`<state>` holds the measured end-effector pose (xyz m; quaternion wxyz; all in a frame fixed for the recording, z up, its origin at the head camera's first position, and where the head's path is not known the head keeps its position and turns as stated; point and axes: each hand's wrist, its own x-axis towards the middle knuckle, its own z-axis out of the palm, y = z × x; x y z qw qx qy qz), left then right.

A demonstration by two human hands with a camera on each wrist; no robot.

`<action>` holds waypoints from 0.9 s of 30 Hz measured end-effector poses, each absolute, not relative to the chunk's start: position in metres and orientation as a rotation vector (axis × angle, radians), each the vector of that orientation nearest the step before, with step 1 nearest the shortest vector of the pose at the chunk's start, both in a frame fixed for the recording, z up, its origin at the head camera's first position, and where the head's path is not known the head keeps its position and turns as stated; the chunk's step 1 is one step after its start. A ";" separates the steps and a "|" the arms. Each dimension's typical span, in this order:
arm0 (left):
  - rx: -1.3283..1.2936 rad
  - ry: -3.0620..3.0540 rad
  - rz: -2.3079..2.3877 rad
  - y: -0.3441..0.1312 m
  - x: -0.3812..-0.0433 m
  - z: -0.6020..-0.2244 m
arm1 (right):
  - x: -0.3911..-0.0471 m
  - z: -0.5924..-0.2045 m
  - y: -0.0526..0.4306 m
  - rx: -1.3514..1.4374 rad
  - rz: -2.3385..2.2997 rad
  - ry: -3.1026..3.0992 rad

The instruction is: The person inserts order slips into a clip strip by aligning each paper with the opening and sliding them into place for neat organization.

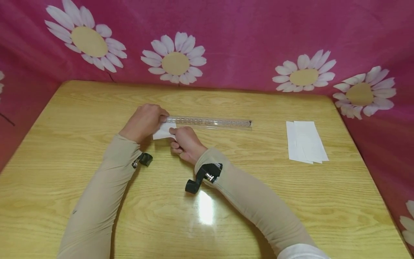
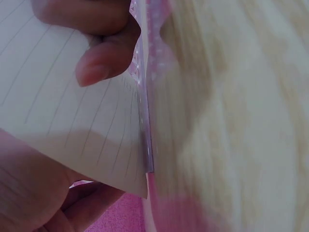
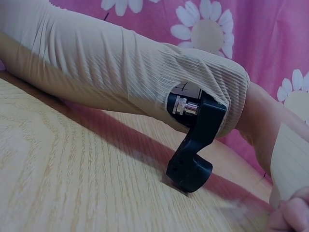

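Note:
A clear plastic ruler (image 1: 210,122) lies lengthwise across the table, and my left hand (image 1: 146,120) grips it at its left end, fingers bent. A small white paper sheet (image 1: 162,132) runs along the ruler's near edge. My right hand (image 1: 188,143) pinches the sheet's right side between thumb and curled fingers. Seen close in the left wrist view, the sheet (image 2: 91,121) has thin printed lines and bends up beside the ruler's edge (image 2: 147,140). The right wrist view catches right-hand fingers (image 3: 294,212) at the paper (image 3: 289,159).
Overlapping white paper slips (image 1: 308,142) lie on the right of the wooden table (image 1: 245,104). A pink cloth with daisies (image 1: 239,43) hangs behind. Black camera mounts (image 1: 194,185) stick out from both sleeved wrists, low over the tabletop.

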<state>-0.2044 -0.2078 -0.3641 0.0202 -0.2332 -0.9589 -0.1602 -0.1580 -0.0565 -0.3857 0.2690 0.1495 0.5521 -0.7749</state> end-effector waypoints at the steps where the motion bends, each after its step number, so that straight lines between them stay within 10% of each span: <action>1: -0.717 -2.978 -0.499 -0.207 -0.204 -0.364 | -0.158 -0.386 -0.056 0.404 -2.091 1.494; 27: -0.679 -3.031 -0.517 -0.206 -0.204 -0.362 | -0.154 -0.384 -0.045 0.429 -2.113 1.561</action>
